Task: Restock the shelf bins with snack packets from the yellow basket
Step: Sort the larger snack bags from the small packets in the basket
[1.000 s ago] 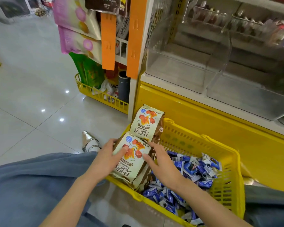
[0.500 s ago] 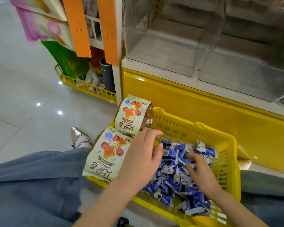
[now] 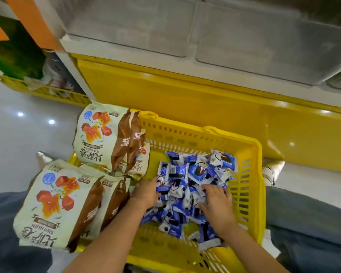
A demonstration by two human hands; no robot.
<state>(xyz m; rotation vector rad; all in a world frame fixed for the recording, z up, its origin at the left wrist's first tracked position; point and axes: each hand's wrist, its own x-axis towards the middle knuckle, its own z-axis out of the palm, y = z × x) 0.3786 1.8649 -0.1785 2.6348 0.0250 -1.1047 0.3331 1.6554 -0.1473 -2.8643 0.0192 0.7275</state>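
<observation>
Blue-white snack packets [image 3: 193,186] look light, crinkly, slippery; scoop from both sides. Left hand [image 3: 146,192] and right hand [image 3: 217,205] open, buried in pile in yellow basket [image 3: 250,174].

basket [image 3: 250,174] left half: blocked by cream bags [image 3: 98,138] | near strip of basket floor: bare | blue packets [image 3: 187,186]: reachable from above
</observation>
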